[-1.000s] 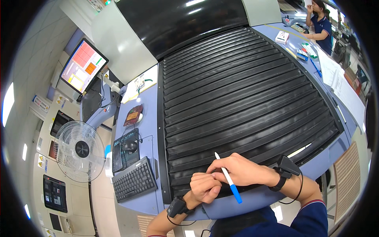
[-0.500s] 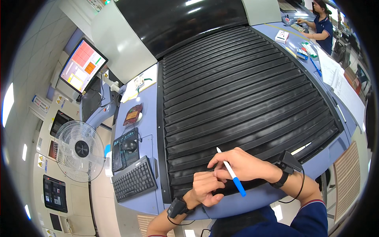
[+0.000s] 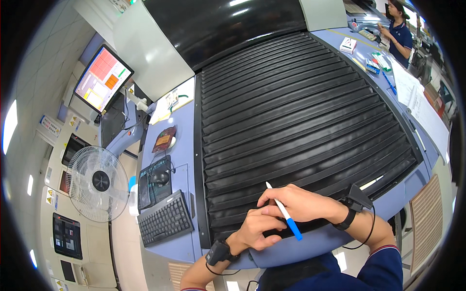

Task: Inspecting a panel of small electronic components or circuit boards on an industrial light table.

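A white pen with a blue end slants across my right hand, which grips it with bent fingers. Its white tip points up and left, and the blue end points down toward the bench edge. My left hand touches the right hand's fingertips; its fingers are loosely bent, its thumb stands apart, and nothing shows in it. Some of its fingertips are hidden by the right hand. Both hands are over the near edge of a black pleated bellows cover. A black wrist device is strapped to each forearm.
Left of the bellows are a keyboard, a mouse and a dark red packet. A monitor and a fan stand further left. Papers and a blue pen lie right; a person stands beyond.
My left hand has opened somewhat, its fingers reaching further up and right under the right hand. The right hand and pen have barely moved. The person at far right has drawn their hands up.
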Tool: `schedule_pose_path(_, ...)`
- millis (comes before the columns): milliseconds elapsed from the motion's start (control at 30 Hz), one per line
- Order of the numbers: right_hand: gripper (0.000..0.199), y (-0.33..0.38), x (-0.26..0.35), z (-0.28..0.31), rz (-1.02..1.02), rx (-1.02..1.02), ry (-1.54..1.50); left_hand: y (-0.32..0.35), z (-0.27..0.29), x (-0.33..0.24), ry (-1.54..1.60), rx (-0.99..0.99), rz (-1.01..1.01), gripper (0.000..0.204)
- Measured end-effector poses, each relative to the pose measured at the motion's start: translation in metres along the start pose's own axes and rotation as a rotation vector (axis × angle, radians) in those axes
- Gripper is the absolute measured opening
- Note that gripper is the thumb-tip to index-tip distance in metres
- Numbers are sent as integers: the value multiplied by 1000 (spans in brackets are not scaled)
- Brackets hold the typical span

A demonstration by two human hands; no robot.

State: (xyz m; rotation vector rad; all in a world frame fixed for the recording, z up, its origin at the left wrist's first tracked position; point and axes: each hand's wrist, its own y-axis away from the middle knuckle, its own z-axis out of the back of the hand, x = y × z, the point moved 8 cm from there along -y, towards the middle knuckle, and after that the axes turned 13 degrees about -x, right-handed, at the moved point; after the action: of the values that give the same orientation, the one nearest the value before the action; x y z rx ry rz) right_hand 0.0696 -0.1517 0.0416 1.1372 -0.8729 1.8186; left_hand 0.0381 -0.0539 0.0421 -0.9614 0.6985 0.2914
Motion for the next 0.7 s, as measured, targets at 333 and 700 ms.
schedule_pose_path(333,28,0,1,10,13,32,-164,-2,5,8,69,-56,112,50)
schedule_pose_path(700,26,0,7,8,-6,14,-123,-3,5,4,69,-40,70,22)
